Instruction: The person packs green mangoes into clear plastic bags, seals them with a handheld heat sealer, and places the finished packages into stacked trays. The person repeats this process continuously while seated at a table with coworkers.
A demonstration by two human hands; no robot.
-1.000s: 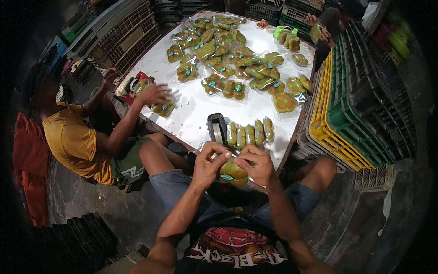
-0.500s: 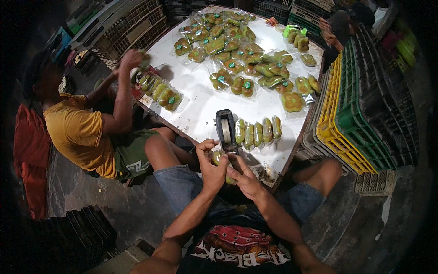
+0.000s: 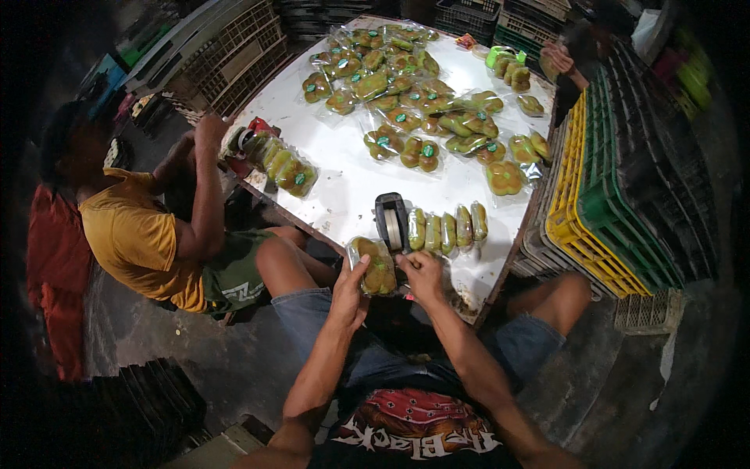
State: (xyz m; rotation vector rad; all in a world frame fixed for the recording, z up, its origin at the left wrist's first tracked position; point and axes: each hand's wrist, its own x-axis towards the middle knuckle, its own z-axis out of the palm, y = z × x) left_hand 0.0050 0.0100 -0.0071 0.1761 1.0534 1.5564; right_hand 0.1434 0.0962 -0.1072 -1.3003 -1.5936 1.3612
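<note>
One fruit pack is gripped by the left hand, its bulk right of the thumb. At the one tape dispenser's near end, the right hand is curled; its grip cannot be told. Five wrapped packs are lined up rightward. Bare table is seen far left.
</note>
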